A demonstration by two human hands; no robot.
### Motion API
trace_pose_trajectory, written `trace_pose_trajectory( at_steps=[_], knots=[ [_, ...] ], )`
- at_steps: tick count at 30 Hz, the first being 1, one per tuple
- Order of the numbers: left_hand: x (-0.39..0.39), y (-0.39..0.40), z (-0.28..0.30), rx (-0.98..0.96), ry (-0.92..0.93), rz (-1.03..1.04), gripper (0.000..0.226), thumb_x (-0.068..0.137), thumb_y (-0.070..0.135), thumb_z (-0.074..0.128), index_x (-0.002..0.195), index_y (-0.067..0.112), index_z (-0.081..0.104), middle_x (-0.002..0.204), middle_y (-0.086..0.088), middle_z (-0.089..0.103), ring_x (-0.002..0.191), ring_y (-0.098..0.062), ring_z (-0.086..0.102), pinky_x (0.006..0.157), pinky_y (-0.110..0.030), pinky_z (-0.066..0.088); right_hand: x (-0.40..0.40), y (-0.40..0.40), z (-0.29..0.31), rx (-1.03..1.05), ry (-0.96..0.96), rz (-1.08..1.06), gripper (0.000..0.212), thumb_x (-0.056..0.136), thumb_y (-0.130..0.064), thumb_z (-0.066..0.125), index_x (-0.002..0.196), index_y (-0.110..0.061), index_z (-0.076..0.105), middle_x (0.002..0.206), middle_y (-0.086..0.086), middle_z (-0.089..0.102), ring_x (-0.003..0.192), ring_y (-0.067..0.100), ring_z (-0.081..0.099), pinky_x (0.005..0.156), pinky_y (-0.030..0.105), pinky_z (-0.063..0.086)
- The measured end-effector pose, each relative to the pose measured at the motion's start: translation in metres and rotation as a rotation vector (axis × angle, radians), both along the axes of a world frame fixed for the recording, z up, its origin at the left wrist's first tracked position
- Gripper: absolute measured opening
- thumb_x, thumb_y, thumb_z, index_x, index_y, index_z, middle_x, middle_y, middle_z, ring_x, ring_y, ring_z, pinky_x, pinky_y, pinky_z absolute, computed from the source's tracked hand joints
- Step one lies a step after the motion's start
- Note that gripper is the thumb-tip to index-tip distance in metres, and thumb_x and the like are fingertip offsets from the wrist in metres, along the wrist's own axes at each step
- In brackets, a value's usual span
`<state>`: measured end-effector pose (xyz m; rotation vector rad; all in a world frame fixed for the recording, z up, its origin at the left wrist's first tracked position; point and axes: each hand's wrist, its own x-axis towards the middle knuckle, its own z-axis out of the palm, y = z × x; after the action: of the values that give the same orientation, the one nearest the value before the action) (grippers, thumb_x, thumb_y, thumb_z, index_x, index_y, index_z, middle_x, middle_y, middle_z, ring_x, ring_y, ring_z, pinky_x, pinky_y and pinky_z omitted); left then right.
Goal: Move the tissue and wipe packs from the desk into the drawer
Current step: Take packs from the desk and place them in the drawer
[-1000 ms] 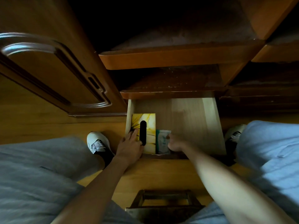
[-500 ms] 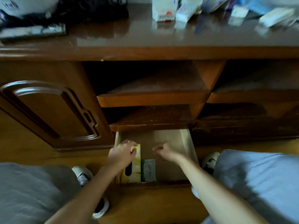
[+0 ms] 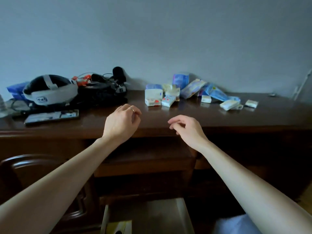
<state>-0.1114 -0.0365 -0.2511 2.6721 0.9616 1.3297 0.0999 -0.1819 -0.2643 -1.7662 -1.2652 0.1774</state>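
Note:
Several tissue and wipe packs lie in a loose heap on the dark wooden desk at the back right: a white pack with red marks, a smaller white pack, bluish wipe packs, a small pack and flat white packs. My left hand and my right hand hover over the desk's front edge, both empty with loosely curled fingers. The open drawer shows at the bottom, with a yellow pack inside at its left.
A white and black headset, a tangle of black cables and gear and a flat dark tray fill the desk's left. A carved cabinet door stands at lower left. Open shelves sit under the desk top.
Both hands have left the drawer and risen to the desk's front edge, empty. The view has swung up from the drawer to the desk top and wall.

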Motion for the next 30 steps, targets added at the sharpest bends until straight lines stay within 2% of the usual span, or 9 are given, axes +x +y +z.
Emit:
trace_pose_trajectory(
  at_steps=[4, 11, 13, 18, 21, 24, 26, 28, 30],
  knots=[
    [0.03, 0.045, 0.008, -0.227, 0.115, 0.026, 0.024, 0.089, 0.03, 0.058, 0.111, 0.03, 0.068, 0.113, 0.004, 0.06, 0.108, -0.021, 0.059, 0.079, -0.033, 0.046, 0.026, 0.045, 0.011, -0.087, -0.106, -0.079, 0.025, 0.094, -0.026, 0.062, 0.114, -0.038, 0.069, 0.108, -0.019, 0.069, 0.096, 0.001, 0.064, 0.09, 0.034, 0.056],
    [0.096, 0.095, 0.029, -0.269, 0.152, -0.016, 0.034, 0.087, 0.03, 0.058, 0.12, 0.029, 0.066, 0.119, -0.001, 0.059, 0.108, -0.023, 0.06, 0.075, -0.031, 0.042, 0.068, 0.125, 0.027, -0.352, -0.231, -0.197, 0.064, 0.092, -0.043, 0.062, 0.15, -0.035, 0.036, 0.149, -0.001, 0.045, 0.124, 0.026, 0.059, 0.089, 0.039, 0.049],
    [0.115, 0.108, 0.033, -0.268, 0.221, -0.031, 0.039, 0.087, 0.03, 0.06, 0.126, 0.028, 0.062, 0.126, -0.003, 0.057, 0.116, -0.025, 0.056, 0.082, -0.035, 0.047, 0.08, 0.145, 0.032, -0.36, -0.241, -0.213, 0.066, 0.092, -0.045, 0.062, 0.15, -0.033, 0.034, 0.152, 0.002, 0.041, 0.127, 0.029, 0.057, 0.087, 0.039, 0.046],
    [0.163, 0.14, 0.03, -0.353, 0.37, -0.08, 0.047, 0.093, 0.038, 0.054, 0.139, 0.027, 0.054, 0.142, -0.003, 0.051, 0.131, -0.026, 0.044, 0.104, -0.042, 0.043, 0.115, 0.188, 0.045, -0.398, -0.309, -0.247, 0.058, 0.094, -0.051, 0.057, 0.148, -0.039, 0.042, 0.154, 0.002, 0.041, 0.136, 0.03, 0.045, 0.101, 0.045, 0.045],
    [0.177, 0.153, 0.005, -0.34, 0.378, -0.092, 0.044, 0.095, 0.037, 0.051, 0.138, 0.027, 0.053, 0.142, 0.0, 0.052, 0.132, -0.023, 0.041, 0.104, -0.043, 0.042, 0.125, 0.205, 0.032, -0.492, -0.419, -0.218, 0.052, 0.091, -0.068, 0.05, 0.137, -0.045, 0.054, 0.146, -0.002, 0.052, 0.133, 0.027, 0.047, 0.099, 0.044, 0.046],
    [0.18, 0.163, -0.012, -0.215, 0.296, 0.006, 0.048, 0.094, 0.039, 0.054, 0.139, 0.023, 0.049, 0.133, -0.004, 0.054, 0.124, -0.026, 0.044, 0.097, -0.041, 0.042, 0.129, 0.208, 0.017, -0.424, -0.541, -0.239, 0.058, 0.089, -0.073, 0.049, 0.139, -0.042, 0.055, 0.141, -0.004, 0.058, 0.13, 0.023, 0.049, 0.096, 0.041, 0.047],
    [0.18, 0.17, -0.013, -0.247, 0.256, 0.076, 0.054, 0.095, 0.046, 0.052, 0.143, 0.019, 0.048, 0.13, -0.008, 0.053, 0.123, -0.029, 0.045, 0.098, -0.042, 0.041, 0.135, 0.205, 0.018, -0.386, -0.459, -0.205, 0.066, 0.078, -0.072, 0.056, 0.137, -0.043, 0.056, 0.139, -0.008, 0.061, 0.127, 0.02, 0.052, 0.091, 0.037, 0.048],
    [0.178, 0.174, -0.008, -0.378, 0.19, 0.125, 0.057, 0.095, 0.06, 0.043, 0.134, 0.021, 0.06, 0.125, -0.009, 0.054, 0.12, -0.03, 0.047, 0.099, -0.042, 0.04, 0.134, 0.2, 0.02, -0.361, -0.307, -0.112, 0.079, 0.064, -0.067, 0.064, 0.139, -0.043, 0.056, 0.135, -0.014, 0.061, 0.126, 0.014, 0.055, 0.085, 0.028, 0.045],
    [0.176, 0.172, -0.005, -0.45, 0.114, 0.114, 0.068, 0.09, 0.069, 0.032, 0.125, 0.024, 0.069, 0.122, -0.005, 0.054, 0.119, -0.027, 0.045, 0.099, -0.041, 0.037, 0.125, 0.198, 0.02, -0.352, -0.119, 0.085, 0.092, 0.062, -0.055, 0.074, 0.148, -0.045, 0.043, 0.137, -0.019, 0.056, 0.131, 0.004, 0.052, 0.09, 0.017, 0.042]
  ],
)
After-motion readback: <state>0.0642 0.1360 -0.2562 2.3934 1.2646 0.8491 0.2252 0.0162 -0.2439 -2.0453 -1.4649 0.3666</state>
